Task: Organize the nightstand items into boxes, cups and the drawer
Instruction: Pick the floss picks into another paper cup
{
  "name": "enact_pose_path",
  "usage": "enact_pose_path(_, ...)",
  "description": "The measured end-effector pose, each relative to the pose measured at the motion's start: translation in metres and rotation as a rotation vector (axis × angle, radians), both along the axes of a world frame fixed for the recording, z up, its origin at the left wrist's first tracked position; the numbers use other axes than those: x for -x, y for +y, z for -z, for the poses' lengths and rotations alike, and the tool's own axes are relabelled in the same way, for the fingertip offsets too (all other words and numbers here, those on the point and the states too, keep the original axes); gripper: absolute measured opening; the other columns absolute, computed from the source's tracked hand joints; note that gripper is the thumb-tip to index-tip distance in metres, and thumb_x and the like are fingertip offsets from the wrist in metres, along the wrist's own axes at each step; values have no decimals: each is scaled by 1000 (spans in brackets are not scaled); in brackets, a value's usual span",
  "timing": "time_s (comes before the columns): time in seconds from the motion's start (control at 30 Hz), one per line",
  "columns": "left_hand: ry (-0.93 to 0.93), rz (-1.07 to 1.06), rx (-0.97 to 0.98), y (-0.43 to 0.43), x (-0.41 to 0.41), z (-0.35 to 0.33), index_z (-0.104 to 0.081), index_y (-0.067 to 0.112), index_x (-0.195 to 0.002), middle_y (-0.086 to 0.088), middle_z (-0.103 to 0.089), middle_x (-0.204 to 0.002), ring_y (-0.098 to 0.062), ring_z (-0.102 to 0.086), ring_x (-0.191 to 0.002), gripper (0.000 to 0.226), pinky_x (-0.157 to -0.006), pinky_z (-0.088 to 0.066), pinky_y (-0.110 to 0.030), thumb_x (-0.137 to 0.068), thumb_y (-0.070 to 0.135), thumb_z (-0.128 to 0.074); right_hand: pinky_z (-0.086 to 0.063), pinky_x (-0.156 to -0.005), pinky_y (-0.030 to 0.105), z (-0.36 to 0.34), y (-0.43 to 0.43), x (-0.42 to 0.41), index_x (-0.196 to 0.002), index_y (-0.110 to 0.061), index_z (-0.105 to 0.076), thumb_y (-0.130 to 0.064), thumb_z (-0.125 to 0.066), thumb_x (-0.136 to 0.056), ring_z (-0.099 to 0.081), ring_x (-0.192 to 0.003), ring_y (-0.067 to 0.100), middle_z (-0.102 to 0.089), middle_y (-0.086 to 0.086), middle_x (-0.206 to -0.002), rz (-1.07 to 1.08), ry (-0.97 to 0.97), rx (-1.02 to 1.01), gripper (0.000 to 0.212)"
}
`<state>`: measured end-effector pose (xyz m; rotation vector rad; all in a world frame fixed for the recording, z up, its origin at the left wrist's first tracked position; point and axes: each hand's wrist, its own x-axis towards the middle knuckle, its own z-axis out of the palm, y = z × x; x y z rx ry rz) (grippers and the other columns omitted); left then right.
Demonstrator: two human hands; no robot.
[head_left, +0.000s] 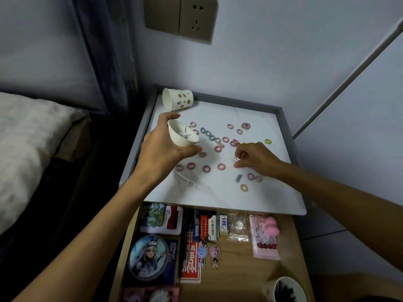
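Note:
My left hand (pixel 161 147) grips a white paper cup (pixel 182 134) tilted toward the right above the nightstand top (pixel 261 201); white floss picks show inside it. My right hand (pixel 255 159) pinches a white floss pick (pixel 234 159) just above the tabletop. Another floss pick (pixel 185 179) lies near the front left. Several small hair ties (pixel 210 136) in pink, blue, green and yellow are scattered over the white top. A patterned paper cup (pixel 177 99) lies on its side at the back left corner.
Below the top, the wooden drawer (pixel 239 264) stands pulled out, holding cards, a round badge (pixel 149 257), keychains (pixel 209 252), small packets and a pink sponge (pixel 272 225). A cup with dark items (pixel 283 289) stands at the drawer's front right. A bed (pixel 28 138) lies left.

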<state>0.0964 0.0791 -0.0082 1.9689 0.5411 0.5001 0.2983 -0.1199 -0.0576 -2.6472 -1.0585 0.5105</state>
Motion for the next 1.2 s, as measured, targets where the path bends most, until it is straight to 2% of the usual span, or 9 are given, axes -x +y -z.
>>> enact_pose_path(0.27, -4, 1, 17, -1, -1, -1, -43, 29, -135, 4, -60, -112, -14, -61, -92, 84, -67, -49, -21, -65, 35, -90, -38, -62, 26, -44, 20, 1, -79, -15, -65, -23, -75, -85, -54, -72, 20, -54, 1, -75, -117, -259, 341, 14)
enact_pose_path(0.37, 3, 4, 17, -2, -1, -2, -43, 31, -135, 4, -59, -110, -6, -58, -87, 84, -64, -48, -22, -65, 35, -90, -33, -53, 24, -60, 24, 5, -71, -7, -47, -13, -73, -85, -46, -61, 18, -41, 1, -67, -97, -349, 478, 30)
enact_pose_path(0.57, 21, 4, 21, -1, 4, 0, -43, 33, -132, 4, -60, -111, -3, -57, -86, 83, -60, -46, -20, -64, 36, -91, -33, -46, 21, -76, 25, 6, -72, -6, -55, 4, -69, -78, -46, -54, 11, -52, 5, -72, -89, -368, 671, 18)
enact_pose_path(0.67, 32, 8, 29, -1, 5, 0, -43, 34, -132, 4, -61, -112, -4, -59, -87, 83, -62, -45, -19, -64, 38, -91, -33, -49, 21, -83, 30, 12, -62, -8, -43, 0, -70, -80, -42, -53, 13, -43, 4, -64, -128, -266, 692, 33)
enact_pose_path(0.77, 39, 23, 9, -2, 5, -2, -43, 33, -134, 4, -61, -113, -8, -60, -89, 85, -62, -44, -17, -64, 41, -90, -42, -58, 24, -84, 34, 13, -88, -5, -68, -10, -71, -84, -55, -65, 18, -58, 8, -81, -129, -202, 540, 7)
enact_pose_path(0.83, 51, 23, -2, -2, 6, -2, -43, 33, -134, 4, -62, -113, -11, -61, -90, 86, -65, -46, -20, -63, 43, -90, -47, -62, 24, -87, 38, 14, -108, -10, -74, -15, -72, -87, -63, -68, 15, -70, 6, -83, -104, -106, 284, 22)
enact_pose_path(0.97, 79, 20, -62, 0, 8, 1, -43, 32, -135, 3, -62, -114, -19, -59, -96, 86, -75, -49, -32, -63, 42, -89, -49, -59, 21, -117, 57, 31, -105, -17, -77, -18, -71, -89, -58, -53, 1, -69, -9, -63, -210, 41, -99, 16)
enact_pose_path(1.1, 74, 37, -84, -1, 9, 3, -42, 29, -136, 4, -64, -112, -20, -61, -95, 87, -78, -54, -38, -64, 40, -89, -39, -60, 11, -134, 88, 60, -107, -26, -77, -26, -71, -88, -59, -67, -2, -75, -10, -86, -432, 22, -56, 20)
enact_pose_path(1.2, 44, 62, -58, -2, 9, 2, -43, 28, -134, 8, -66, -106, -14, -64, -91, 84, -76, -56, -36, -64, 37, -90, -38, -59, 8, -130, 108, 78, -102, -20, -77, -21, -72, -86, -55, -65, -13, -66, -16, -74, -487, 29, -45, 16)
